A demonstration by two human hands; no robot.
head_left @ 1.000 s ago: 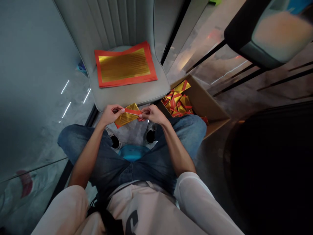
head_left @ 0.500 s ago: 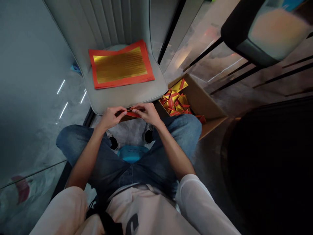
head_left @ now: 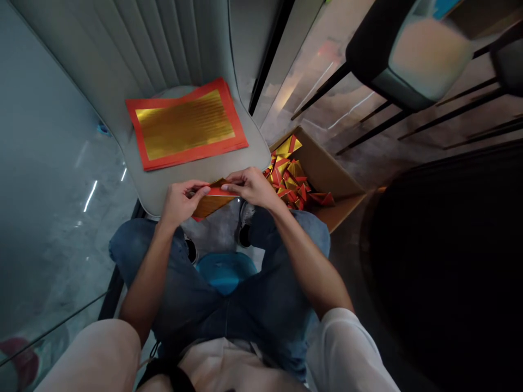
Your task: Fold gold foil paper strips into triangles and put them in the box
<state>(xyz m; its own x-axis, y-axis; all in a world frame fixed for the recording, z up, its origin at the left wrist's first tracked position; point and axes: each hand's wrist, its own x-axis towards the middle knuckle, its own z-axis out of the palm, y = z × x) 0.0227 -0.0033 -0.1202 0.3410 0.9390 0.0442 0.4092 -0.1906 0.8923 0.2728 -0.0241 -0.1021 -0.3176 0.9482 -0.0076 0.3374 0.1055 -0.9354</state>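
Both hands hold a folded gold and red paper in front of my knees. My left hand pinches its left end, fingers closed over the red edge. My right hand presses the right end with closed fingers. Just beyond the hands, a stack of flat gold sheets with red borders lies on a grey chair seat. To the right of my right hand, a cardboard box on the floor holds several folded red and gold pieces.
I sit on a blue stool with my knees apart. The grey chair's ribbed back rises behind the stack. A second chair with black legs stands at the upper right. Something dark fills the right side.
The paper showed its gold face tilted up a second ago; it now lies flatter and more folded between my hands. The view has shifted, and the hands sit closer to the chair seat.
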